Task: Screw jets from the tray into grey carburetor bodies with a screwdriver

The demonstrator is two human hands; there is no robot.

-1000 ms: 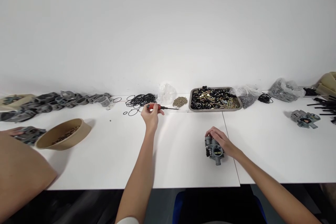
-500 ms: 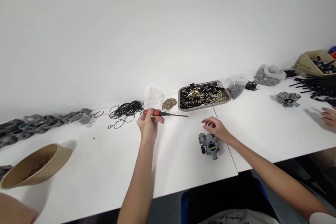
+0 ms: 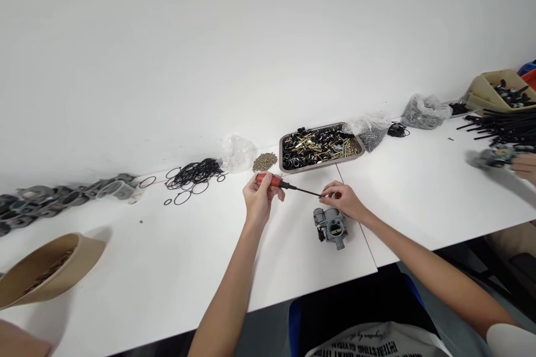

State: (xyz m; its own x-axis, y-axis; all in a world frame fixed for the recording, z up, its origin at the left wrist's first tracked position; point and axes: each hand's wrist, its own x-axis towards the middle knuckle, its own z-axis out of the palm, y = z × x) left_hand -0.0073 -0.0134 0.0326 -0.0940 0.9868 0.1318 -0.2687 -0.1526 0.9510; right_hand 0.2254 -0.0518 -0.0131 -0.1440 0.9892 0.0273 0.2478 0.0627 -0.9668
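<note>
My left hand point(image 3: 260, 196) is closed around the red handle of a screwdriver point(image 3: 273, 180), whose thin dark shaft points to the right. At its tip, the fingers of my right hand point(image 3: 340, 199) are pinched together; whatever small piece they may hold is too small to make out. Just below my right hand a grey metal carburetor point(image 3: 331, 227) rests on the white table, its round bore facing me. Behind the hands lies a metal tray point(image 3: 322, 166) of mixed black and brass-coloured parts, beside a small pile of brass pieces point(image 3: 264, 162).
Black rubber rings point(image 3: 196, 174) and a clear plastic bag point(image 3: 238, 153) lie along the wall. Grey castings point(image 3: 54, 198) and a tan bin point(image 3: 84, 259) stand left. At right, a co-worker's hand point(image 3: 525, 166) is at another carburetor point(image 3: 496, 156), near black tubes point(image 3: 502, 127).
My left hand has moved the screwdriver rightward, bringing its tip to my right hand, whose fingers have closed. The co-worker's hand has reached the other carburetor, which has shifted right.
</note>
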